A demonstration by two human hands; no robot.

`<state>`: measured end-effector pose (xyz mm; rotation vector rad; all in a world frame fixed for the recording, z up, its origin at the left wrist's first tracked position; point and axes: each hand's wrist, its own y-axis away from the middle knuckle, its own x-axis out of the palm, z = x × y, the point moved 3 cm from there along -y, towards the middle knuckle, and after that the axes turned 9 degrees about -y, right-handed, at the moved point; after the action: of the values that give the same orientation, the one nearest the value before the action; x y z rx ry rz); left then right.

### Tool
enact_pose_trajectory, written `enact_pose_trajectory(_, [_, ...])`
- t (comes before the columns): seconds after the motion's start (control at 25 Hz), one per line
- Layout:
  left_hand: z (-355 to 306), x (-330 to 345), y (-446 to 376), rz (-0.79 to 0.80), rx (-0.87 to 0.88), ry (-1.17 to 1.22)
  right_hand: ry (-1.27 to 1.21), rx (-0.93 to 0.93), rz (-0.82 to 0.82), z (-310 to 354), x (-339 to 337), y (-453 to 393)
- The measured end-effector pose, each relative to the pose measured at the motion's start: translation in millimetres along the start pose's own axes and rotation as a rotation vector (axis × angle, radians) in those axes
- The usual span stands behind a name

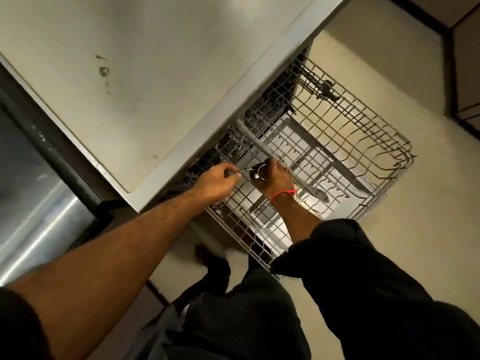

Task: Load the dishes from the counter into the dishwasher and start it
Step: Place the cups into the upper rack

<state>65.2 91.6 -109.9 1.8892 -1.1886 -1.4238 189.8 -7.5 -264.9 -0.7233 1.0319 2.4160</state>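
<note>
Only the head cam here, looking straight down at a pulled-out dishwasher rack [337,141] sticking out from under the counter [130,74]. The right hand [278,178] has its fingers curled round a small dark cup [258,172] with a shiny rim, holding it low over the near-left part of the rack, just beside the counter edge. The left hand [217,181] is pinching something thin and metallic [240,174], a piece of cutlery I think, but it's too small to be sure, and its tip sits right by the cup. Progress-wise I'd say early to middle: the rack looks mostly bare wire, with something long and grey [311,185] lying across it behind the right wrist, and the counter patch in view has no dishes on it. Starting the machine is clearly still to come. Room-wise, the counter lip overhangs the rack's back-left, so things go in from the front; the right and far side are wide open above the floor [428,229].
</note>
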Motion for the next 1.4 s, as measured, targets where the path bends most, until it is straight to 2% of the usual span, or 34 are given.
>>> enact_pose_trajectory(0.16, [0.1,2.8,10.6,0.042,0.066,-0.035,0.175,0.067,0.003,-8.2,16.3,-13.8])
enact_pose_trajectory(0.36, [7.2,4.2,19.8,0.028,0.101,0.008,0.263,0.095,0.067,-1.2,23.1,-21.6])
enact_pose_trajectory(0.52, [17.4,0.7,25.4,-0.008,0.146,0.001,0.345,0.04,0.135,-4.3,9.4,-19.2])
enact_pose_trajectory(0.6, [25.5,-0.6,29.2,-0.033,0.163,0.018,0.321,0.005,0.14,-9.5,-1.1,-12.0])
enact_pose_trajectory(0.68, [32.6,-2.4,34.5,-0.055,0.19,0.026,0.263,-0.035,0.063,-9.3,-12.0,1.6])
enact_pose_trajectory(0.88, [58.4,-15.4,55.7,-0.138,0.321,0.068,-0.063,-0.164,-0.089,13.3,-20.0,50.9])
enact_pose_trajectory(1.04, [93.9,-35.9,90.9,-0.246,0.443,0.166,-0.293,-0.462,-0.203,74.9,-14.0,117.8])
enact_pose_trajectory(1.2, [155.0,-66.0,135.4,-0.395,0.508,0.251,-0.315,-0.771,-0.2,166.5,23.6,187.1])
enact_pose_trajectory(1.4, [268.4,-110.0,178.5,-0.742,0.453,0.329,-0.437,-0.919,-0.078,287.1,92.9,241.0])
